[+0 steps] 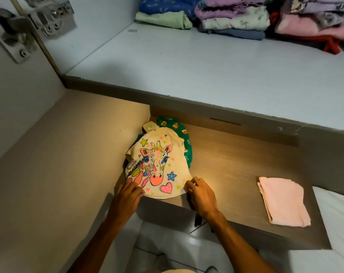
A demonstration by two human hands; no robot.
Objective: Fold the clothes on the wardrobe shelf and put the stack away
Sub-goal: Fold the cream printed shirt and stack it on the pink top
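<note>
A cream shirt with a colourful giraffe print (158, 164) lies on top of a small pile at the left end of the lower wooden shelf (226, 174). Under it a green printed garment (184, 133) sticks out at the back. My left hand (127, 196) rests on the shirt's near left corner, fingers bent onto the cloth. My right hand (200, 192) touches the shirt's near right edge with curled fingers. Whether either hand pinches the fabric is unclear. A folded pink cloth (283, 201) lies alone on the shelf's right part.
The upper white shelf (186, 71) holds stacks of folded clothes (236, 18) along its back. The wardrobe's left side wall (58, 154) stands close beside the pile. A metal door hinge (19, 30) sits at top left. A white floor shows below the shelf's front edge.
</note>
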